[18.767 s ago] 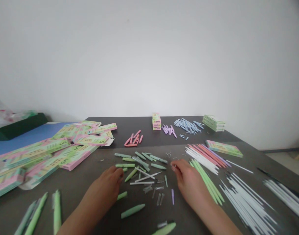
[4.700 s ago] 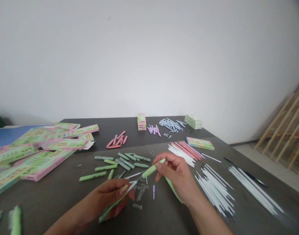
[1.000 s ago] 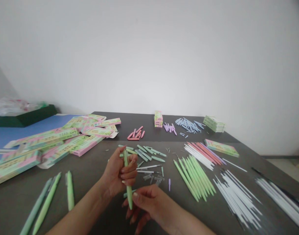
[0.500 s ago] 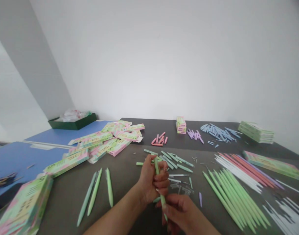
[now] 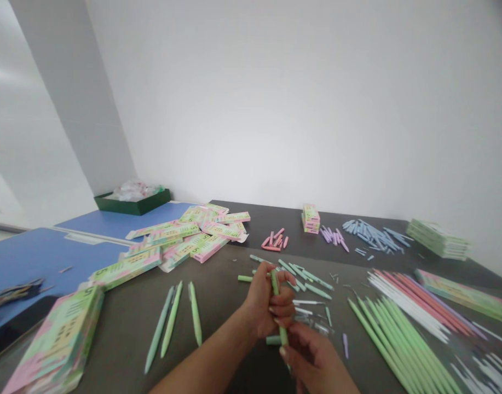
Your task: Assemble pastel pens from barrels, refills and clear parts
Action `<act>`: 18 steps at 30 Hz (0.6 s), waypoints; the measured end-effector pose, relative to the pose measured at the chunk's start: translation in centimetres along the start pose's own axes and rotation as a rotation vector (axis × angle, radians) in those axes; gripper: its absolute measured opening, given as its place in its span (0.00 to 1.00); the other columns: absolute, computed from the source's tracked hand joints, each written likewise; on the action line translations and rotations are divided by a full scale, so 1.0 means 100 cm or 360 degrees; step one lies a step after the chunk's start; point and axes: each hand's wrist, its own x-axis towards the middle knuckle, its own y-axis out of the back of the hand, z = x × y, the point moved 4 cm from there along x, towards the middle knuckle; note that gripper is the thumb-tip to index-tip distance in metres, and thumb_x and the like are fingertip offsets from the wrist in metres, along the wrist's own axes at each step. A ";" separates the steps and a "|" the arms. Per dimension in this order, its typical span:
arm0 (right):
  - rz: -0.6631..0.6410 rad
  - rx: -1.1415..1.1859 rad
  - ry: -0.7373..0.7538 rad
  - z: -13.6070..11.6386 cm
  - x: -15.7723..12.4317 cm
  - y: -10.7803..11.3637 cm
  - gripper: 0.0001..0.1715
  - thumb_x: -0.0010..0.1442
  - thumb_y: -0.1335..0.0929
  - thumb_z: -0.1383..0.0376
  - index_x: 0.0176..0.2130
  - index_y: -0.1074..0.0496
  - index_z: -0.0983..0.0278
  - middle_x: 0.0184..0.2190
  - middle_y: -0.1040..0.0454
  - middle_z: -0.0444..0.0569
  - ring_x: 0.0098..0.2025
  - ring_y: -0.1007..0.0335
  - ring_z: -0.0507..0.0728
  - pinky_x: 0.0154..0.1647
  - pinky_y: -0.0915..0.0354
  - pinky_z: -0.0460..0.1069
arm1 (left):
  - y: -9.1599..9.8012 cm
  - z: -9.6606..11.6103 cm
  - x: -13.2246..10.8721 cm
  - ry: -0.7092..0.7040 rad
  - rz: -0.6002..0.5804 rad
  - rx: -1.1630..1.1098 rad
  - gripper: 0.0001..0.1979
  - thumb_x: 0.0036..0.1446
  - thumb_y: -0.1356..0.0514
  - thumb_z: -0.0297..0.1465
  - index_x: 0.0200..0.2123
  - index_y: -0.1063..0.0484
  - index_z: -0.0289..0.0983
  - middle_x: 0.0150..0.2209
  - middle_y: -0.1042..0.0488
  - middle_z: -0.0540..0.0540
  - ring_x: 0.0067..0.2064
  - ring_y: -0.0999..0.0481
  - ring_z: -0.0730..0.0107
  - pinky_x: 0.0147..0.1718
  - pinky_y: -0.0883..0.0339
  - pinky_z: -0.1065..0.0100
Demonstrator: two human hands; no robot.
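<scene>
My left hand [image 5: 264,306] is wrapped round a light green pen [image 5: 283,335], whose top end sticks out between thumb and fingers. At the pen's lower end, the fingers of my right hand [image 5: 312,355] pinch it, and they partly cover the tip. A teal piece [image 5: 273,340] shows just under my left hand; whether it is held or lies on the table I cannot tell. Beyond the hands lie loose teal barrels [image 5: 306,273] and a green barrel [image 5: 244,278]. Thin white refills [image 5: 308,302] and small clear parts [image 5: 321,328] lie beside my right hand.
On the left lie three pens [image 5: 195,314] and patterned pen boxes [image 5: 127,268]. To the right are green sticks [image 5: 398,339], with red rods [image 5: 423,301] behind. Pink [image 5: 275,241], purple [image 5: 335,238] and blue pieces [image 5: 374,235] sit farther back. A green tray [image 5: 139,207] holds plastic bags.
The camera view has turned slightly, so the table's things appear a little farther right. Both hands keep hold of the green pen, with little change in their grip.
</scene>
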 end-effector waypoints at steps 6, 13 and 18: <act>0.0121 -0.0237 -0.0061 -0.024 0.012 -0.009 0.15 0.55 0.37 0.55 0.34 0.34 0.65 0.22 0.41 0.41 0.20 0.41 0.50 0.15 0.40 0.44 | 0.011 0.032 -0.010 -0.0412 0.0473 0.0351 0.21 0.52 0.51 0.48 0.29 0.32 0.36 0.12 0.43 0.56 0.13 0.45 0.73 0.16 0.43 0.70; 0.0092 -0.1510 0.0169 -0.050 0.051 -0.072 0.09 0.53 0.38 0.71 0.33 0.28 0.67 0.30 0.25 0.53 0.33 0.28 0.58 0.32 0.35 0.49 | 0.044 0.111 -0.067 -0.1593 0.1484 0.0628 0.08 0.50 0.46 0.33 0.36 0.35 0.42 0.42 0.32 0.52 0.47 0.35 0.68 0.44 0.42 0.69; -0.0002 -0.1712 0.0290 -0.046 0.098 -0.135 0.08 0.54 0.36 0.69 0.34 0.28 0.68 0.34 0.24 0.56 0.36 0.26 0.61 0.33 0.32 0.51 | 0.044 0.118 -0.081 -0.1901 0.1551 0.0792 0.06 0.46 0.44 0.28 0.30 0.31 0.39 0.40 0.30 0.50 0.51 0.35 0.63 0.54 0.49 0.63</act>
